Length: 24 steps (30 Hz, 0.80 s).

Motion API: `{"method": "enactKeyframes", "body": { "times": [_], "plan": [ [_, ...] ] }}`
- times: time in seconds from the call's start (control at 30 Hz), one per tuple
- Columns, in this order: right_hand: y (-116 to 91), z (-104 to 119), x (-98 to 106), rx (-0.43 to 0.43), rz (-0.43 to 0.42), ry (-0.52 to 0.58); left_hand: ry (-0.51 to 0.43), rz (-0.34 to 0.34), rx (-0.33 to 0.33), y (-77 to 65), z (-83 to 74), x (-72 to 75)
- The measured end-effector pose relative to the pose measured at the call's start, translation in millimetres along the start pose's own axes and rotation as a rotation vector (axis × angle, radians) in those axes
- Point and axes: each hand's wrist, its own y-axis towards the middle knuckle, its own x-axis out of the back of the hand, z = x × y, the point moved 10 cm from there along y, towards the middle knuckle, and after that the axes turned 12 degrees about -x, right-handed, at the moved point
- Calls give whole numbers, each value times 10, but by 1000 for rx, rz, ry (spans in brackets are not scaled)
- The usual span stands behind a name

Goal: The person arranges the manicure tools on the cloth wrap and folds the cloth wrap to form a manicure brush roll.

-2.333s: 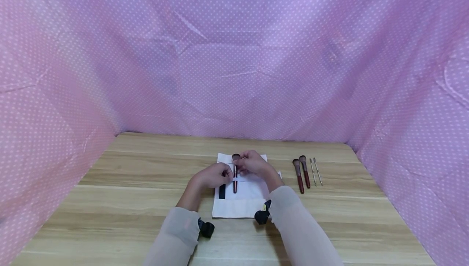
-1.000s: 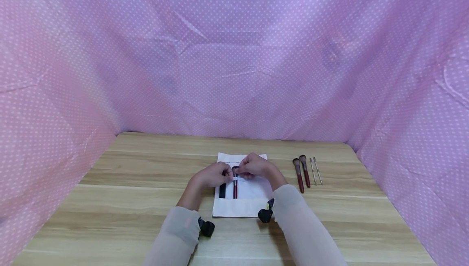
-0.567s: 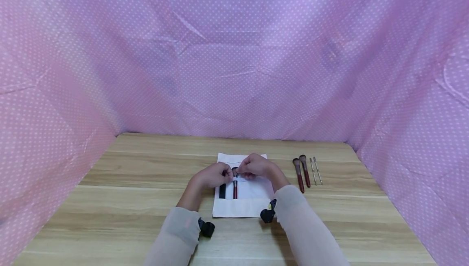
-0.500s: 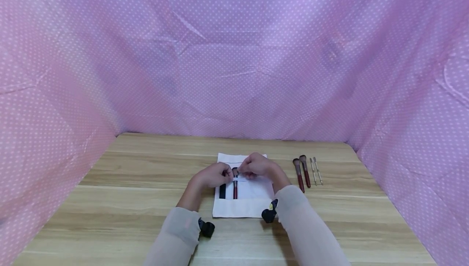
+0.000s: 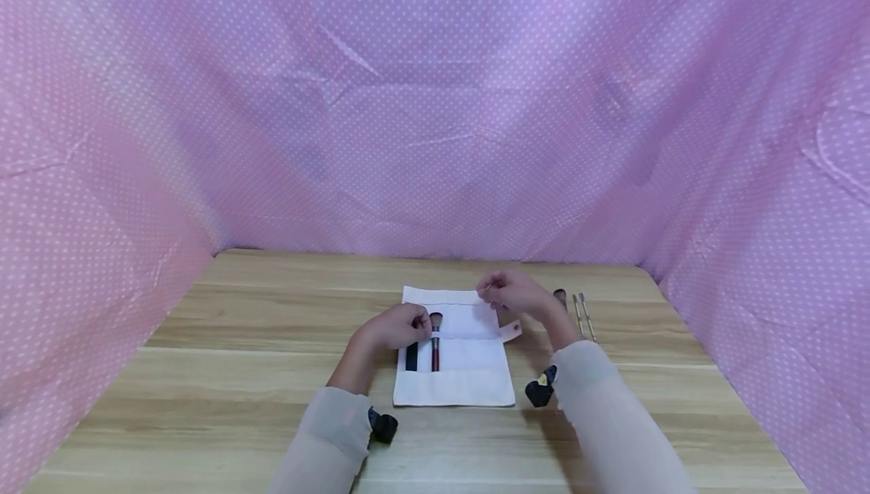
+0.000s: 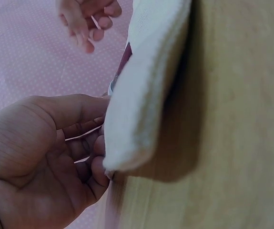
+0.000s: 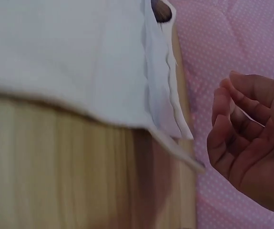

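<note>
A white cloth brush roll (image 5: 469,387) lies opened flat on the table. One makeup brush (image 5: 436,356) with a dark head and red handle runs under its narrow band, handle end tucked into the bottom pocket. My left hand (image 5: 397,326) pinches the roll's band right beside the brush, thumb against curled fingers. Over the roll's upper right corner hovers my right hand (image 5: 519,294), fingers loosely bent and holding nothing; the right wrist view shows this hand (image 7: 251,143) apart from the cloth (image 7: 70,52). A black strip (image 5: 411,356) lies left of the brush.
A snap tab (image 5: 511,330) sticks out from the roll's right edge. Farther right lie two thin metal tools (image 5: 588,318) and a makeup brush (image 5: 560,296), partly hidden by the right arm. Pink dotted cloth (image 5: 435,139) walls in the wooden table (image 5: 258,328).
The brush has slid down through the band toward the pocket. My right hand has let go of it and moved right. My left hand has stayed at the band.
</note>
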Motion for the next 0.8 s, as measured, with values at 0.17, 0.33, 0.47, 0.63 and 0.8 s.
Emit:
{"method": "enactKeyframes", "body": {
  "times": [0.17, 0.33, 0.47, 0.63, 0.8],
  "plan": [
    [-119, -48, 244, 78, -39, -92, -3, -3, -4, -5, -14, -1],
    [-206, -184, 445, 133, -74, -186, -5, -9, -4, -15, -24, 7],
    [-262, -338, 576, 135, -123, -290, 4, -9, -11, -21, -39, 8],
    [-355, -478, 672, 164, -162, -373, 10, -7, -17, -27, -49, -6],
    [-400, -553, 708, 192, -197, -427, 7, -12, -15, -38, -56, -1]
  ]
}}
